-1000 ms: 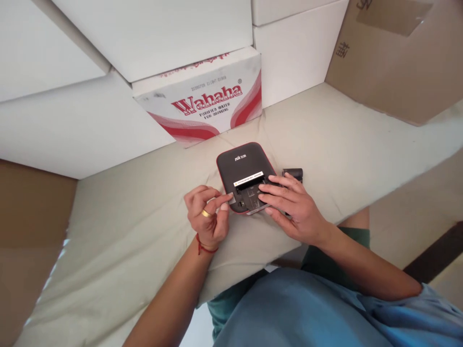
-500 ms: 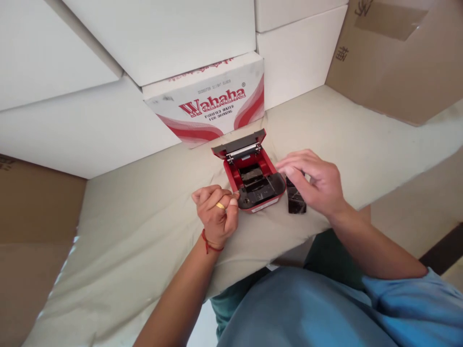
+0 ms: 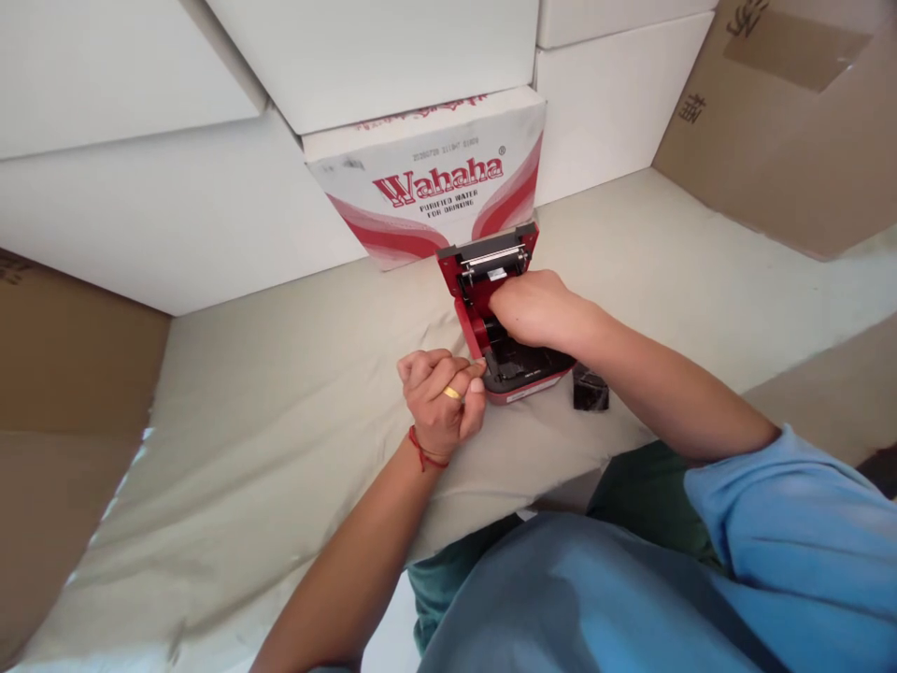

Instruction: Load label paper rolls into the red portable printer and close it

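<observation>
Your left hand – fingers curled, tips touching the near left corner of the small red-and-black printer; can't tell if they pinch anything. Beyond that grip, a water box. Printer sits just right of it, lid raised. Your right hand dips inside – fingers hidden, grip can't be told. Black piece nearer you, beside your right forearm.

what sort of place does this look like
Perhaps a storeroom or makeshift work corner: there are white boxes at the back, a Wahaha carton near the middle and a brown box at the right.
</observation>
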`<state>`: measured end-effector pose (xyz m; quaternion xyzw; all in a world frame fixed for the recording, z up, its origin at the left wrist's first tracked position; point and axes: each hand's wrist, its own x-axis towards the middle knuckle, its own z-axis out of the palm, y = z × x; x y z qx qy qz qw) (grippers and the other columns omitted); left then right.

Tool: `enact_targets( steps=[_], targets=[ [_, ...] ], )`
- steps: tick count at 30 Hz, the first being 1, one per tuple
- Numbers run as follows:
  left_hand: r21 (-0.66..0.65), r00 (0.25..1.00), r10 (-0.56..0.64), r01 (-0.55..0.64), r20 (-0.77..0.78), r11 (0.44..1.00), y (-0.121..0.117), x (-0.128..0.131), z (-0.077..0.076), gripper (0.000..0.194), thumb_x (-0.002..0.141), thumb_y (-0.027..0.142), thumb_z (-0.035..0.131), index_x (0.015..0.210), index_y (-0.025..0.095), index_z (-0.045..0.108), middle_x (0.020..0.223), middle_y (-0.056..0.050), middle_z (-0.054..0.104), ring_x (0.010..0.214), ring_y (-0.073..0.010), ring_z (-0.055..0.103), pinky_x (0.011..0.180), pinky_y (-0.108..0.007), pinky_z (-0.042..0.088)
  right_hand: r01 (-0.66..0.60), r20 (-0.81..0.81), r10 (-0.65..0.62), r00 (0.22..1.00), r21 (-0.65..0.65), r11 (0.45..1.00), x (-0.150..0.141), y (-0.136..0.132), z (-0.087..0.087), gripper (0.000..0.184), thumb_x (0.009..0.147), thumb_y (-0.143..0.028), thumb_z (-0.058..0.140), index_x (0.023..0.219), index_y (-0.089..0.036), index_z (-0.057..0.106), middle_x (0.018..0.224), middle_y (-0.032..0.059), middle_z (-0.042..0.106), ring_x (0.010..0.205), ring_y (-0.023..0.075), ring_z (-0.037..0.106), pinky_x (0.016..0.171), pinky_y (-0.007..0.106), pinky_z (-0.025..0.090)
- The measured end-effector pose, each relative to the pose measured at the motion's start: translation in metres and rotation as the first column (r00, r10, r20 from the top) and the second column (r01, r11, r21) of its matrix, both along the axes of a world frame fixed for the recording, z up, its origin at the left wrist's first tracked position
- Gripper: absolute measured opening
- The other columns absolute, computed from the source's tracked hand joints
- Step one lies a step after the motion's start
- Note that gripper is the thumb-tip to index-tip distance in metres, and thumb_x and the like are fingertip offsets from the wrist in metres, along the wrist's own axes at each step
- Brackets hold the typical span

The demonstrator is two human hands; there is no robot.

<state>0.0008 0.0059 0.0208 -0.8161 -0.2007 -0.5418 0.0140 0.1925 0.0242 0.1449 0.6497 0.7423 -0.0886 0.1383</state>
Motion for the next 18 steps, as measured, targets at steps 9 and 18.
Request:
enact_targets(
  steps=[9,18],
  targets=[
    [-0.01,1.0,0.01,-0.01,0.006,1.0,0.002,0.001,-0.002,0.023,0.11,0.021,0.056,0.101,0.024,0.077,0.085,-0.002,0.08,0.087,-0.0235,0.067,0.089,-0.046,0.041,-0.019,-0.372,0.105,0.922,0.228,0.974,0.088,-0.075,0.036,0.03,0.105,-0.039,0.069,0.128,-0.026,0.083,0.119,0.0068,0.089,0.096,0.027,0.08,0.081,0.037,0.054],
    [-0.019,1.0,0.002,-0.002,0.002,1.0,0.005,-0.002,-0.008,0.025,0.11,0.021,0.055,0.102,0.023,0.079,0.087,-0.004,0.08,0.089,-0.0248,0.067,0.09,-0.047,0.046,0.276,-0.068,-0.275,0.959,0.0,0.961,0.188,-0.07,-0.037,0.047,0.1,-0.03,0.068,0.144,-0.023,0.083,0.139,0.0146,0.085,0.124,0.0365,0.079,0.098,0.045,0.061]
  ],
)
